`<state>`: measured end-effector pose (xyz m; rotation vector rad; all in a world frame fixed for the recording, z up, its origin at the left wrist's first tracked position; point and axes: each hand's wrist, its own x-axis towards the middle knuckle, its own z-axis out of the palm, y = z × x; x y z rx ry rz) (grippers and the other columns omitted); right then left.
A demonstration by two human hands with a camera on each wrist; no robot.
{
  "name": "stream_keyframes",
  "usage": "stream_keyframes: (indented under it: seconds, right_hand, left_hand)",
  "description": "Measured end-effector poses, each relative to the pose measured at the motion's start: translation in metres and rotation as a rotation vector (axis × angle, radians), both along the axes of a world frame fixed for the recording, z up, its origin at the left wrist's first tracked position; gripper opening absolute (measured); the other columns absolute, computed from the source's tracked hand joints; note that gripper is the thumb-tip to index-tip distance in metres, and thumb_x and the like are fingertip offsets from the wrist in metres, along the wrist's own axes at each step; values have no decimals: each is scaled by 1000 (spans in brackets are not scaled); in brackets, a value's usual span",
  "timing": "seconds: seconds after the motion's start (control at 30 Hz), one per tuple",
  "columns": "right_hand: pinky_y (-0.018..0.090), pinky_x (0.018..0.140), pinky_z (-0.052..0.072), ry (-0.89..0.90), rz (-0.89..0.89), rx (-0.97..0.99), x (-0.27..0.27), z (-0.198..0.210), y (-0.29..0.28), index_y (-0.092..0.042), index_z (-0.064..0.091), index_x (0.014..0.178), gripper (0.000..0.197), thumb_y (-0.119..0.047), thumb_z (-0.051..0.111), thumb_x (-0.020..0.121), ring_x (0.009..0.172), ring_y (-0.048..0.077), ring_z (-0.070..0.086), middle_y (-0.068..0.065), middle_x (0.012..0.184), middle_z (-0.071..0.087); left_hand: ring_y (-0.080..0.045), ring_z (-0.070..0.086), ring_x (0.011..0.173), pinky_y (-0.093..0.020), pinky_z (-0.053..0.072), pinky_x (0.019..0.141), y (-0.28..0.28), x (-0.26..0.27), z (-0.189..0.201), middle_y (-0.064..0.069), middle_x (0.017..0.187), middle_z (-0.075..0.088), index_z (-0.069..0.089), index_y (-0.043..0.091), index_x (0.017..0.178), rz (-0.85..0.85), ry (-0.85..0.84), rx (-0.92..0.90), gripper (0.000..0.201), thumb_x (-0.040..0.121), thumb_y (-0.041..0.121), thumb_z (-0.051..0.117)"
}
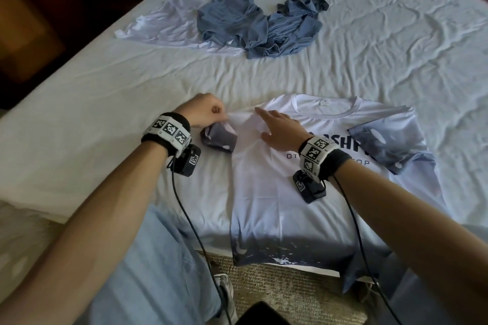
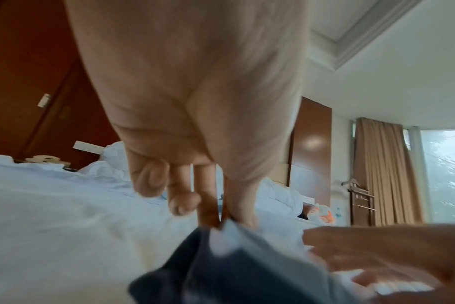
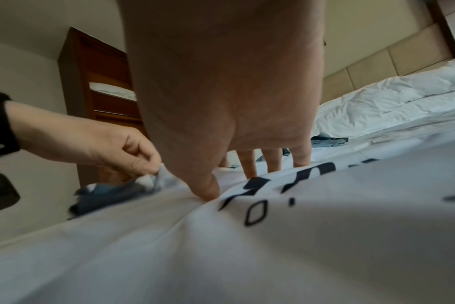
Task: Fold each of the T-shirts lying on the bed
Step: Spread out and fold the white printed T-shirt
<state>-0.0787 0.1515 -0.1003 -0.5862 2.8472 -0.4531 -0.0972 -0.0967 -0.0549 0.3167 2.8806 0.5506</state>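
Here your left hand pinches the sleeve to fold it inward. Your right hand, fingers flat, pins the T-shirt steady.

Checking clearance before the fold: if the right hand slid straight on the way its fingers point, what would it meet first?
Probably only the white T-shirt under it, towards the shoulder edge, then bare bed sheet. The right hand points up-left, seemingly just past the left hand pinching the sleeve; depth is unclear.
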Motion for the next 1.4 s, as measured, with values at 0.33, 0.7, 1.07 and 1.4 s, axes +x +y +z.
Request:
stream_keyframes:
  seconds: [0.33,0.7,1.07,1.4]
  right_hand:
    - [60,123,6,-79,29,120,-1,-10,-1,-43,1,161,68,-29,36,104,157,35,-2,7,171,-8]
    - [64,122,6,-90,77,153,-1,3,-13,-43,5,161,60,-48,31,108,157,36,-5,2,172,-7]
    - [63,121,-9,-166,181,219,-1,-13,-26,-49,-6,159,69,-63,32,103,154,38,-18,-6,170,-15]
    - [47,108,48,-508,-330,-1041,7,29,7,-24,39,153,52,-48,40,108,130,33,57,11,146,54]
  left_hand:
    - [-36,60,88,-40,48,75,-4,-42,-3,-9,87,65,61,12,84,338,269,92,19,99,16,49]
    - [-36,55,127,-39,46,101,-17,-55,-20,-21,137,56,54,0,134,388,-53,-134,88,86,73,61]
    - [-22,70,94,-24,52,81,-35,-26,-38,-8,96,72,71,4,111,399,-136,605,23,94,19,74]
    - [-24,70,86,-29,55,69,37,10,47,-8,100,72,62,14,127,130,-70,995,30,99,25,67]
